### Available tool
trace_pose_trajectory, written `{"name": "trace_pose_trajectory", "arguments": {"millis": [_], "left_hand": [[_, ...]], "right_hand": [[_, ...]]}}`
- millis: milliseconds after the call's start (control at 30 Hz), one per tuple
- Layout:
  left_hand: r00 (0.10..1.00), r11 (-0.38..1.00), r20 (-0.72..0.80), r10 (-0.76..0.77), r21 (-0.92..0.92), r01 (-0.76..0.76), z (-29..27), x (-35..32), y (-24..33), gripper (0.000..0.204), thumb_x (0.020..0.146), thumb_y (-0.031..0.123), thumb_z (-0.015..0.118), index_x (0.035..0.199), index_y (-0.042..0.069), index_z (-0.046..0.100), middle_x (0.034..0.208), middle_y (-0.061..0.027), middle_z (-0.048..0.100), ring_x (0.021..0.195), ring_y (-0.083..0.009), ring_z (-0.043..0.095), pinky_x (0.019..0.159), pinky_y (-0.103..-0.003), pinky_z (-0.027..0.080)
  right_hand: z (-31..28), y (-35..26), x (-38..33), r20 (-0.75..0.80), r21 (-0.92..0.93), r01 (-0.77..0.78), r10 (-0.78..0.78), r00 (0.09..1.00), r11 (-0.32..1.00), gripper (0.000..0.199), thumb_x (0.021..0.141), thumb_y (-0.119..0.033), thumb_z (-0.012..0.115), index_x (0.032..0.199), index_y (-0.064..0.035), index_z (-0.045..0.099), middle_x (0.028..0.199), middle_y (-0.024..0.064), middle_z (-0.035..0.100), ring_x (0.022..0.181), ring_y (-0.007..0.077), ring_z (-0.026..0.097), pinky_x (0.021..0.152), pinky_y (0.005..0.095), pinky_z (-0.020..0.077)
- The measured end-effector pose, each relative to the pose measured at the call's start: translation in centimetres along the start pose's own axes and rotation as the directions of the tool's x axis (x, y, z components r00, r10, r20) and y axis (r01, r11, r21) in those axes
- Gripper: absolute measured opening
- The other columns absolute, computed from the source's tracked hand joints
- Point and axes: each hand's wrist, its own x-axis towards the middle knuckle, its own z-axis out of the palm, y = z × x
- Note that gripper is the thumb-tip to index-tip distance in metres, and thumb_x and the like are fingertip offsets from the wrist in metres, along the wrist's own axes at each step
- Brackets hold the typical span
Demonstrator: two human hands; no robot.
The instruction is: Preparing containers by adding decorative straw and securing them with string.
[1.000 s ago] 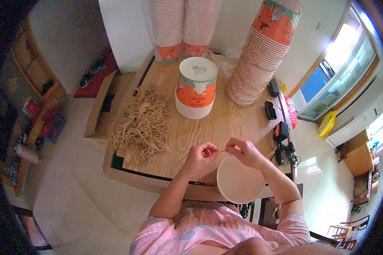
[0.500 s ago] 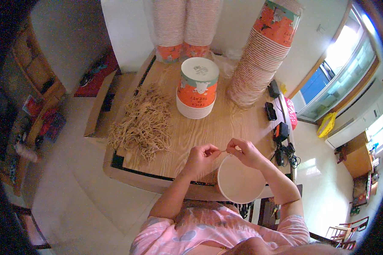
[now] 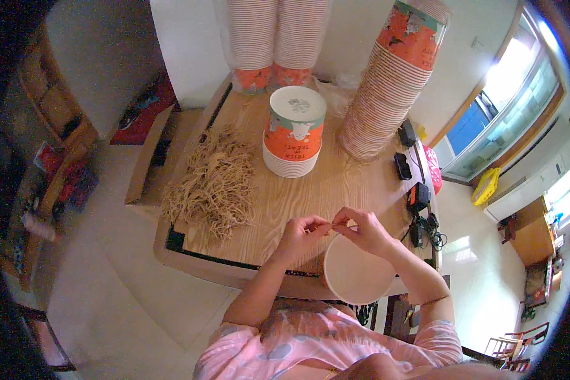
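My left hand (image 3: 303,235) and my right hand (image 3: 360,229) meet above the front edge of a wooden table (image 3: 335,190). Both pinch the same thin tan string (image 3: 333,222) between the fingertips. Just below the hands a round paper cup (image 3: 359,277) shows its pale bottom, resting near my lap under the right hand. A loose heap of tan strings (image 3: 214,185) lies on the table to the left of my left hand.
A short stack of upturned orange-and-white paper cups (image 3: 294,132) stands mid-table. Tall cup stacks (image 3: 386,88) lean at the back right, and two more (image 3: 272,38) stand against the wall. Black chargers and cables (image 3: 418,202) sit along the right edge.
The hands have drawn slightly closer together over the cup, still pinching the string. Nothing else has moved.
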Motion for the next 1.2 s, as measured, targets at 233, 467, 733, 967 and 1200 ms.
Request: {"name": "trace_pose_trajectory", "arguments": {"millis": [233, 467, 733, 967, 1200], "left_hand": [[0.986, 0.974, 0.029, -0.164, -0.156, 0.166, -0.5, 0.0, 2.0, 0.019, 0.088, 0.019, 0.06, 0.096, 0.003, 0.066, 0.075, 0.0007, 0.064, 0.064, -0.0046, 0.054, 0.06, -0.02, 0.045], [1.0, 0.998, -0.025, 0.001, -0.07, -0.003, 0.1, 0.2, 0.8, 0.02, 0.083, 0.019, 0.067, 0.097, 0.005, 0.066, 0.076, 0.0019, 0.064, 0.061, -0.0034, 0.05, 0.056, -0.02, 0.042], [0.998, 0.999, -0.049, 0.027, -0.03, -0.029, 0.4, 0.4, 0.6, 0.019, 0.082, 0.02, 0.068, 0.094, 0.006, 0.067, 0.074, 0.0029, 0.064, 0.06, -0.0036, 0.049, 0.055, -0.021, 0.042], [0.997, 0.999, -0.079, 0.02, -0.036, -0.023, 0.5, 0.6, 1.2, 0.016, 0.085, 0.021, 0.065, 0.089, 0.005, 0.065, 0.07, 0.0025, 0.062, 0.059, -0.0039, 0.05, 0.054, -0.021, 0.042], [0.995, 0.998, -0.086, 0.05, -0.029, -0.052, 0.5, 0.8, 1.1, 0.015, 0.086, 0.019, 0.064, 0.086, 0.004, 0.063, 0.07, 0.0005, 0.062, 0.06, -0.0051, 0.053, 0.054, -0.022, 0.042]], "right_hand": [[-0.3, 0.1, -0.1, -0.063, 0.111, -0.053, 0.061, 0.996, 0.992, 0.008, 0.085, -0.008, 0.061, 0.09, -0.0012, 0.06, 0.084, 0.007, 0.06, 0.08, 0.0153, 0.059, 0.069, 0.0303, 0.0509], [0.2, 1.4, 0.3, -0.107, 0.185, 0.039, -0.02, 0.994, 0.982, 0.006, 0.085, -0.007, 0.059, 0.089, -0.0015, 0.059, 0.083, 0.0049, 0.059, 0.078, 0.0141, 0.057, 0.066, 0.0296, 0.0468], [0.0, 0.9, 0.3, -0.105, 0.109, 0.021, -0.01, 0.994, 0.994, 0.008, 0.084, -0.008, 0.06, 0.089, -0.0015, 0.059, 0.08, 0.0048, 0.06, 0.073, 0.0137, 0.056, 0.063, 0.0296, 0.047], [-0.1, 0.5, 0.4, -0.102, 0.062, 0.023, -0.017, 0.995, 0.998, 0.01, 0.084, -0.012, 0.062, 0.086, -0.0021, 0.062, 0.078, 0.0062, 0.06, 0.069, 0.0145, 0.055, 0.061, 0.0297, 0.046], [-0.1, 0.4, 0.4, -0.094, 0.03, 0.021, -0.018, 0.995, 0.999, 0.011, 0.085, -0.013, 0.061, 0.087, -0.0023, 0.063, 0.079, 0.0079, 0.062, 0.07, 0.0176, 0.057, 0.061, 0.031, 0.0465]]}}
